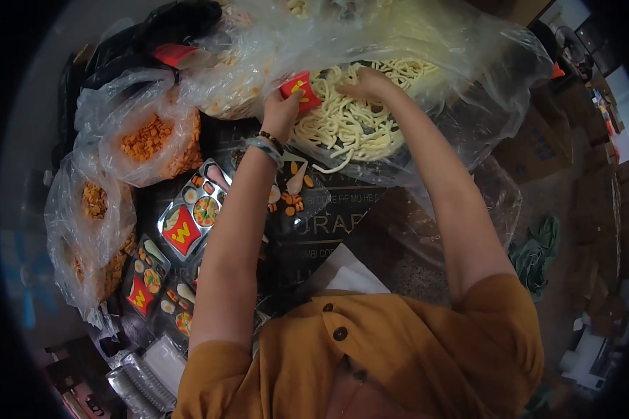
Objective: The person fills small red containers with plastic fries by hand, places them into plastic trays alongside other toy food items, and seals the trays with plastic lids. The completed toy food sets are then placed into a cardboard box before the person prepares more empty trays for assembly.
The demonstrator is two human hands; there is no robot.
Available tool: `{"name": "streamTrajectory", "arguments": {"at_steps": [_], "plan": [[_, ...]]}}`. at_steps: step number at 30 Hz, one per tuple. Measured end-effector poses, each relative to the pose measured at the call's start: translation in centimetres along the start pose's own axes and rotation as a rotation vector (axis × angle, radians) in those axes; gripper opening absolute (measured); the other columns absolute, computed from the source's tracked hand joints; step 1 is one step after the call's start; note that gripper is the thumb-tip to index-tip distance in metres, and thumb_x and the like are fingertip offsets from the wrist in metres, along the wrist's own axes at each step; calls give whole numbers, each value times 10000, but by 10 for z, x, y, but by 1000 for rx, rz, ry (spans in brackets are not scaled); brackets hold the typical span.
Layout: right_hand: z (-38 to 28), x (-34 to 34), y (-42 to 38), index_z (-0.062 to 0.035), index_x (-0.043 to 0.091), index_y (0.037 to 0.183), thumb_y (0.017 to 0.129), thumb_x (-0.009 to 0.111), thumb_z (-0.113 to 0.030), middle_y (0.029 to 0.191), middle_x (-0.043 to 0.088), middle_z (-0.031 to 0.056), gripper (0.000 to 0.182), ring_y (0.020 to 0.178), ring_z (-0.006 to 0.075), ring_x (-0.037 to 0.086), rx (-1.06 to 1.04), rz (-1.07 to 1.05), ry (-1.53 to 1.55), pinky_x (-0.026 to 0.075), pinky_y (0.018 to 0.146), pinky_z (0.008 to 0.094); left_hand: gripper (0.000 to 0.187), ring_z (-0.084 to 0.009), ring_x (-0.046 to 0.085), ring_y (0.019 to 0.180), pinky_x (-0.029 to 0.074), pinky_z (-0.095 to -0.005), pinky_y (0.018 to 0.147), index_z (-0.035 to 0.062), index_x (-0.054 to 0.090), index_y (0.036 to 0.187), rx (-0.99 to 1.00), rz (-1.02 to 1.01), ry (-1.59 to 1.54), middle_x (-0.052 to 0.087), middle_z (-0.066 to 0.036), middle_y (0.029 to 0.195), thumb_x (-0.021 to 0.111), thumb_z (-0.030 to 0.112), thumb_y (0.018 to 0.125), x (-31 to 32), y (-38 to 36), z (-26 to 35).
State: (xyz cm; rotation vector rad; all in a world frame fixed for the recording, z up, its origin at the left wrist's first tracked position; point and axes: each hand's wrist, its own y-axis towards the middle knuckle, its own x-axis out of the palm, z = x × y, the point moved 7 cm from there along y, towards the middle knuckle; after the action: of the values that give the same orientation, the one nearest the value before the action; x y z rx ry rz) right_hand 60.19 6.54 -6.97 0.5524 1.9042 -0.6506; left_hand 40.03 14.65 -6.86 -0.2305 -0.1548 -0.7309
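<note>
Holding a little red fry box [300,91] in my left hand [281,110], I keep it right at the edge of the big clear bag [468,77] full of pale, bendy fries [349,119]. My right hand [367,84] rests on top of the fries with fingers curled down; I cannot tell if it grips any. Crinkly bags of orange bits [150,140] sit on my left side. Below my arm lie shiny trays [192,213] with small pretend food and another red box [182,230].

cardboard boxes [538,140], speckled floor [412,272]
</note>
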Motion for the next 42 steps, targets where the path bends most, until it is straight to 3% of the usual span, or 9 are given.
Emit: {"name": "streamTrajectory", "arguments": {"at_steps": [7,10,17,19,22,25,33,39,42], "plan": [[-18,-4,-26,23,636,905,643,699,-224,843,634,172,366,759,262,619,-318,72,-136,480,686,349,327,-231,617,830,565,-312,610,-25,432,1136,48,8,-64,557,-135,1029,540,61,840,2,-13,10],[-2,-26,-39,26,641,842,694,675,-121,739,610,83,212,638,134,570,-182,-52,365,466,570,288,341,-235,601,874,566,-319,623,21,427,1157,60,-53,-65,537,-116,1075,544,54,838,9,-29,16],[1,-10,-60,-11,580,756,768,645,-44,707,575,25,73,647,127,575,-25,-127,1605,474,559,255,372,-285,549,979,563,-402,680,85,372,1204,-125,-45,-386,472,-124,1150,506,46,859,45,-55,-25],[4,9,-61,9,615,803,760,644,-54,740,613,51,81,652,139,581,18,-34,1619,471,574,251,385,-329,519,1022,553,-462,696,89,319,1232,-180,-95,-673,445,-149,1177,463,39,878,54,-55,-37],[-13,1,-68,22,631,883,733,655,-123,773,635,59,210,652,106,568,-331,137,386,458,589,261,380,-330,534,999,558,-454,683,85,311,1228,-168,-15,-587,444,-152,1180,463,50,882,56,-52,-51],[-16,2,-79,21,633,930,737,671,-157,761,623,45,266,671,105,567,-230,-203,357,463,608,267,330,-335,549,964,557,-444,662,82,336,1197,-173,29,-477,449,-153,1171,456,64,890,53,-57,-52],[-21,2,-97,39,615,886,757,675,-214,711,596,29,291,645,81,522,-497,26,514,430,552,252,341,-314,566,931,562,-370,585,102,334,1194,-203,22,-384,454,-143,1154,471,67,883,49,-57,-53],[-16,13,-85,31,619,864,773,642,-160,718,605,43,213,646,82,544,-355,-57,428,443,562,232,332,-312,564,927,557,-367,589,101,348,1183,-204,-25,-362,460,-137,1147,487,83,881,49,-51,-58],[-19,27,-83,34,612,841,767,643,-159,715,609,55,208,643,88,555,-243,-393,743,446,558,234,304,-346,571,908,550,-421,639,79,355,1184,-190,-7,-343,459,-171,1143,458,88,898,51,-53,-48]]}}
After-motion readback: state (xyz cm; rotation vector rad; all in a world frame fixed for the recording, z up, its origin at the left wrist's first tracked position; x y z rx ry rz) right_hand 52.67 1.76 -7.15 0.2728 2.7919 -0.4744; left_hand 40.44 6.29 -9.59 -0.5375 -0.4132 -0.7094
